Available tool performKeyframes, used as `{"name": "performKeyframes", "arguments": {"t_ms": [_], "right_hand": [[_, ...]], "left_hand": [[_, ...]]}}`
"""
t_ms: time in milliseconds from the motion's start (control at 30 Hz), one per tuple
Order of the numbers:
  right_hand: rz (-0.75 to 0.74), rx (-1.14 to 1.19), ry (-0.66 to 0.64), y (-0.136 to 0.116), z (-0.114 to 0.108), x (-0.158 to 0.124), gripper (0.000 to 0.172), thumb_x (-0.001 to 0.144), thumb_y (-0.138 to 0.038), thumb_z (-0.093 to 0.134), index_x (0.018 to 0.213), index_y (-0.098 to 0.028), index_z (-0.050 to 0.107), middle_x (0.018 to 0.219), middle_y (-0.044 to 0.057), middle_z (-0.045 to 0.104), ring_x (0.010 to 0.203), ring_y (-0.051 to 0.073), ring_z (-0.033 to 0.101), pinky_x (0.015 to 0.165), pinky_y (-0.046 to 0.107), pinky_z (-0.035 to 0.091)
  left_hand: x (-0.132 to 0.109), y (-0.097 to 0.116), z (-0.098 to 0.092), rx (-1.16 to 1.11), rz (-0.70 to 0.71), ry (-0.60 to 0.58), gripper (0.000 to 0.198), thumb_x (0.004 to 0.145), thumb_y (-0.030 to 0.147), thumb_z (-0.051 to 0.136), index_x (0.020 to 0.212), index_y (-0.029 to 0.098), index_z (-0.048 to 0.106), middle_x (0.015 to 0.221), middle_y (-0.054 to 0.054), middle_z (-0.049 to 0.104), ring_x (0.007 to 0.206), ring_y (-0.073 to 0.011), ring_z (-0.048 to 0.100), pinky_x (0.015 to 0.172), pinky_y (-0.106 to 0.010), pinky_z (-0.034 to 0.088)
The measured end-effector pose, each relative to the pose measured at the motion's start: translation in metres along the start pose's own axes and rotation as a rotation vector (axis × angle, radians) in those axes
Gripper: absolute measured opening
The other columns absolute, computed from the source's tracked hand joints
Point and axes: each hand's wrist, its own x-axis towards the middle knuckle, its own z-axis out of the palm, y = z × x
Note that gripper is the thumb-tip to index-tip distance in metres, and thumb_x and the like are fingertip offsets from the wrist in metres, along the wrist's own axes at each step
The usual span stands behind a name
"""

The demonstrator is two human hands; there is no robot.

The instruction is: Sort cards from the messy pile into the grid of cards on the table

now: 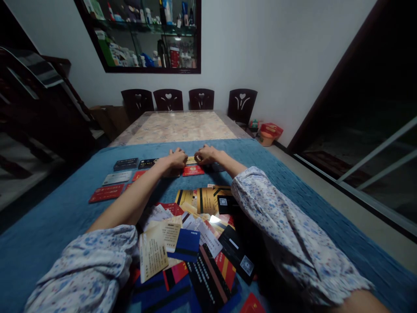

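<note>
My left hand [177, 158] and my right hand [206, 154] reach to the far part of the blue cloth, fingers curled in. Between them is a gold card [191, 160], with the fingertips of each hand at its sides. Whether it is one card or a stack, I cannot tell. Just in front of it lies a red card [193, 170]. Black cards [148, 163] lie to the left of my left hand. Nearer to me is a loose heap of mixed cards, with a blue card [184, 244], a beige card [153, 252] and a black card [236, 253] on top.
More piles stand at the left: dark cards [126, 164], silver cards [117, 178] and red cards [106, 193]. The blue cloth [293, 217] covers the near table; a patterned tabletop [182, 126] extends behind it. Dark chairs [168, 100] line the wall.
</note>
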Motion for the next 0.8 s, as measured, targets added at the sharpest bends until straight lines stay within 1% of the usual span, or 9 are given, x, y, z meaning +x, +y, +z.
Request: {"name": "performKeyframes", "arguments": {"t_ms": [100,233,333,500,633,733,800], "right_hand": [[0.005,0.000,-0.012,-0.002,-0.001,-0.001,0.039,0.086,-0.034,0.058,0.123,-0.028,0.068,0.129,0.011,0.065,0.121,0.033,0.050,0.090,0.041,0.045],[0.009,0.000,0.007,-0.004,-0.002,-0.004,0.039,0.089,-0.035,0.052,0.124,-0.028,0.068,0.128,0.011,0.066,0.120,0.032,0.052,0.089,0.040,0.046],[0.000,0.001,0.019,-0.003,-0.002,-0.004,0.038,0.089,-0.036,0.052,0.122,-0.028,0.069,0.126,0.011,0.067,0.118,0.032,0.053,0.086,0.039,0.046],[-0.006,-0.003,0.014,-0.002,0.000,-0.002,0.038,0.088,-0.036,0.054,0.122,-0.027,0.070,0.126,0.010,0.068,0.116,0.030,0.054,0.086,0.035,0.046],[0.004,-0.001,0.027,-0.002,-0.001,-0.003,0.040,0.091,-0.037,0.052,0.126,-0.025,0.068,0.125,0.011,0.068,0.116,0.029,0.055,0.088,0.034,0.046],[0.012,0.013,0.033,-0.002,-0.003,-0.006,0.045,0.091,-0.039,0.052,0.133,-0.027,0.064,0.131,0.011,0.065,0.119,0.030,0.054,0.087,0.035,0.046],[0.013,0.019,0.043,0.000,-0.005,-0.009,0.047,0.089,-0.038,0.055,0.134,-0.028,0.063,0.133,0.010,0.063,0.121,0.031,0.052,0.088,0.036,0.045]], "left_hand": [[-0.001,0.000,-0.001,0.023,0.007,-0.007,0.031,0.078,0.011,0.049,0.101,0.018,0.069,0.122,-0.015,0.060,0.123,-0.0340,0.042,0.097,-0.062,0.039],[-0.003,-0.001,-0.001,0.034,0.031,0.000,0.033,0.078,0.010,0.049,0.104,0.020,0.068,0.126,-0.014,0.059,0.127,-0.0338,0.040,0.096,-0.061,0.040],[-0.007,-0.002,-0.001,0.019,0.057,0.037,0.036,0.078,0.010,0.049,0.108,0.021,0.067,0.128,-0.013,0.059,0.129,-0.0335,0.038,0.097,-0.058,0.039],[-0.011,-0.005,-0.001,0.029,0.080,0.112,0.040,0.084,0.015,0.047,0.120,0.023,0.063,0.133,-0.013,0.057,0.132,-0.0328,0.037,0.098,-0.053,0.037],[-0.015,-0.006,0.000,0.018,0.083,0.126,0.042,0.085,0.016,0.047,0.124,0.020,0.063,0.135,-0.014,0.056,0.134,-0.0341,0.036,0.098,-0.053,0.036],[-0.020,-0.006,0.000,-0.015,0.091,0.142,0.044,0.083,0.016,0.050,0.125,0.019,0.063,0.134,-0.014,0.057,0.134,-0.0354,0.036,0.098,-0.053,0.037],[-0.025,-0.005,0.001,-0.033,0.108,0.176,0.042,0.083,0.016,0.051,0.123,0.019,0.064,0.133,-0.014,0.058,0.133,-0.0357,0.037,0.098,-0.053,0.037]]}}
